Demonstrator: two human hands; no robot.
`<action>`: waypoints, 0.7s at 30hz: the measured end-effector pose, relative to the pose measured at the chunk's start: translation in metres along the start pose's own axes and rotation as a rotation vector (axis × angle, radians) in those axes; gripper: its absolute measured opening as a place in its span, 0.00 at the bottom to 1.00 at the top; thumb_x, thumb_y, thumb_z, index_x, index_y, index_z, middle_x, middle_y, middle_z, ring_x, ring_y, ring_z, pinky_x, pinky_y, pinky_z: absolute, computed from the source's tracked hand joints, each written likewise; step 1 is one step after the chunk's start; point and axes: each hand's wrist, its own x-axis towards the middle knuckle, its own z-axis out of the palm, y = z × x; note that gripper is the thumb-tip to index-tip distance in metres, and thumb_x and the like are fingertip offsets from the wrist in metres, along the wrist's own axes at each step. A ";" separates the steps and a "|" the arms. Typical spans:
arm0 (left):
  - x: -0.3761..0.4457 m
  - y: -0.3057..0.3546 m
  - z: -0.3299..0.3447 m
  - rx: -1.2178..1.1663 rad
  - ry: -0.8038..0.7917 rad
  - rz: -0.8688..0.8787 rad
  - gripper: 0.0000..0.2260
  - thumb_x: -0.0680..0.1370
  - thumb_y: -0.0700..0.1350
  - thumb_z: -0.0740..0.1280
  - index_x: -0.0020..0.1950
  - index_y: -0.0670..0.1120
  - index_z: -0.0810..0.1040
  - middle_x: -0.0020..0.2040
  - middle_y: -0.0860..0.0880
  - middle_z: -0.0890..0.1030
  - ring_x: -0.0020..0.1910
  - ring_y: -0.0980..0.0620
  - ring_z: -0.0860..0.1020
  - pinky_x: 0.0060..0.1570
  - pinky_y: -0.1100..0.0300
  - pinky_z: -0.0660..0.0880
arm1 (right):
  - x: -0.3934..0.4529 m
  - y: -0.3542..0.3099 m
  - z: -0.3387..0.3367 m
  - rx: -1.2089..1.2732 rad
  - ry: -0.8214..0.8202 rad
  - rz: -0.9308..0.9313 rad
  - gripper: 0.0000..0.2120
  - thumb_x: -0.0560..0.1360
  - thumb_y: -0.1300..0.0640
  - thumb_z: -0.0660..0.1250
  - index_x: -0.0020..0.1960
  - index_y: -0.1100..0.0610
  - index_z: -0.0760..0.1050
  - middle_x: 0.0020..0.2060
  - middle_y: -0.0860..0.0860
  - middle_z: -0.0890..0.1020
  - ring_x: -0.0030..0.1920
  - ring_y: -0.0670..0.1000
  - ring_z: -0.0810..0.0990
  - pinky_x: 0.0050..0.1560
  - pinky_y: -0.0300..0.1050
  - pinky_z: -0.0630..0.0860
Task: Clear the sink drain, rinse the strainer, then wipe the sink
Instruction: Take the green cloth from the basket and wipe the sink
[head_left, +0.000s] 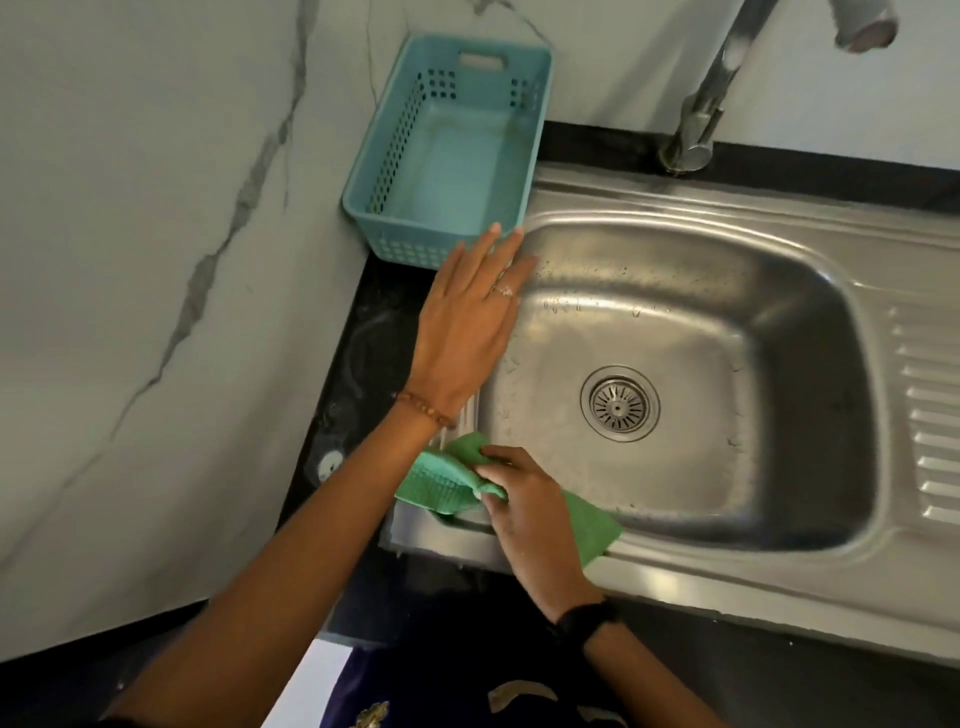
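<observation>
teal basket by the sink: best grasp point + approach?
Take the teal basket by the handle slot in its far end wall, coming from above: it sits upright and open-topped. The left hand partly covers the near rim.

Basin mostly open; left rim and near-left corner blocked.

Sink (779, 291) bowl is free across centre, right and back, nothing over the strainer (620, 404). Left hand (467, 317) lies flat, fingers spread, over the left rim, fingertips at the blue basket (447, 150), which fills the back-left counter corner. Right hand (524, 499) pinches the green cloth (441, 478) on the near-left rim. Faucet (701, 104) overhangs from the back, spout well above the bowl. Drainboard (930, 405) on the right is bare.
</observation>
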 end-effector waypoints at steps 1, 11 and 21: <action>0.012 -0.003 0.003 0.033 -0.054 0.011 0.17 0.75 0.40 0.64 0.64 0.44 0.74 0.68 0.44 0.72 0.69 0.43 0.68 0.69 0.47 0.61 | 0.005 -0.002 0.003 0.041 0.033 0.018 0.14 0.73 0.65 0.65 0.58 0.57 0.79 0.60 0.48 0.77 0.55 0.46 0.77 0.58 0.31 0.70; 0.068 -0.020 0.007 -0.077 -0.180 -0.172 0.16 0.76 0.48 0.64 0.63 0.53 0.74 0.37 0.44 0.83 0.36 0.43 0.80 0.38 0.60 0.64 | 0.103 -0.015 -0.005 0.354 0.302 0.093 0.12 0.72 0.71 0.65 0.53 0.62 0.80 0.48 0.57 0.78 0.45 0.46 0.73 0.45 0.16 0.64; 0.076 -0.014 -0.006 -0.083 -0.115 -0.166 0.16 0.74 0.44 0.67 0.61 0.50 0.76 0.30 0.45 0.81 0.30 0.46 0.78 0.36 0.59 0.70 | 0.225 -0.002 -0.039 0.430 0.517 0.067 0.12 0.72 0.74 0.55 0.48 0.65 0.74 0.47 0.57 0.73 0.43 0.44 0.70 0.44 0.26 0.68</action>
